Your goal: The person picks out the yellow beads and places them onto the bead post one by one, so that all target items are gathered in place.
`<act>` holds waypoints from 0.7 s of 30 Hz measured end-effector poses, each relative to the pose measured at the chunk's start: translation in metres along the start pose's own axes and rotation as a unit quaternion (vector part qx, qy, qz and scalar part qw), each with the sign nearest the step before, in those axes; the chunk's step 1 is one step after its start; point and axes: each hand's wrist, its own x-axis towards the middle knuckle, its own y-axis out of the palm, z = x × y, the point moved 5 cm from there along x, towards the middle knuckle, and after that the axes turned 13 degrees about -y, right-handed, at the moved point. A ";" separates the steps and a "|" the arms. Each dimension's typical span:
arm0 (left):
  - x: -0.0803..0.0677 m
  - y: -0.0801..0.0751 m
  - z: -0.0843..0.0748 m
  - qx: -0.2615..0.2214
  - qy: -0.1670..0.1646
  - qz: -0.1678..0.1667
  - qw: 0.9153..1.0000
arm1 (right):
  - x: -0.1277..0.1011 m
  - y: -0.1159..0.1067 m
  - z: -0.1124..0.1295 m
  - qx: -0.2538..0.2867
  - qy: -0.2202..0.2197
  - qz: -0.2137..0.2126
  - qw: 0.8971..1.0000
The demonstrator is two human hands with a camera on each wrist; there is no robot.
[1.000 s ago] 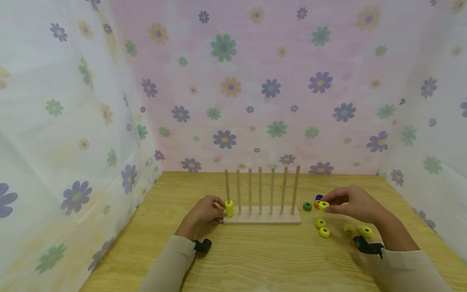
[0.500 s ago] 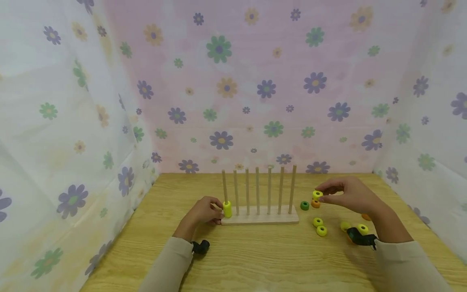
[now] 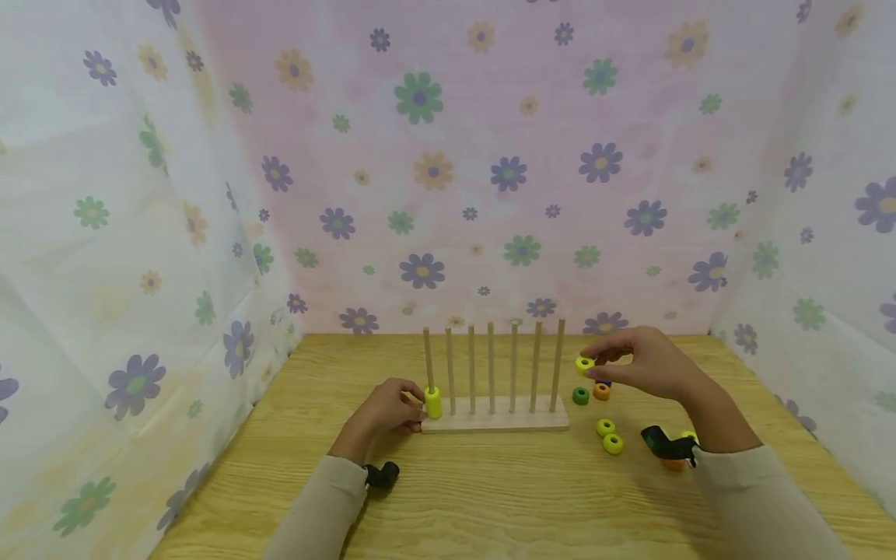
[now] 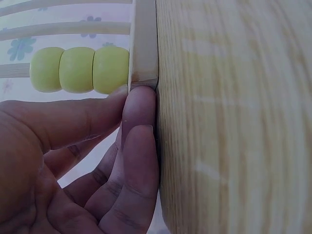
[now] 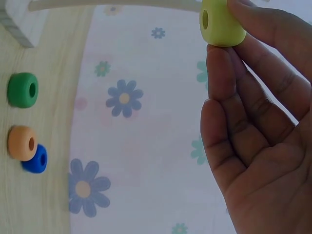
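A wooden peg stand with a row of several upright pegs is on the table. Its leftmost peg carries three stacked yellow beads. My left hand holds the base's left end, thumb by the lowest bead and curled fingertips against the end face. Off to the right, my right hand pinches a yellow bead between thumb and fingers, raised above the table near the rightmost peg. Below it lie a green bead, an orange bead and a blue bead.
Two more yellow beads lie in front of the green one. An orange bead and another yellow bead are partly hidden by the right wrist's black camera. Flowered cloth closes off the back and both sides.
My right hand has lifted the yellow bead from among the loose beads and carried it left towards the pegs. The left hand stays at the stand's end. The head view has shifted slightly.
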 end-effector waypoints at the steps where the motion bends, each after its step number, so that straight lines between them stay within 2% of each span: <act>1: 0.000 0.000 0.000 0.001 0.001 0.000 1.000 | 0.003 0.000 0.002 -0.001 -0.004 -0.002 1.000; 11: -0.001 0.001 0.000 -0.003 -0.001 0.002 1.000 | 0.021 -0.007 0.022 -0.025 -0.047 -0.019 0.998; 21: -0.002 0.000 -0.002 0.000 -0.001 -0.005 1.000 | 0.040 -0.013 0.046 -0.025 -0.095 -0.038 0.994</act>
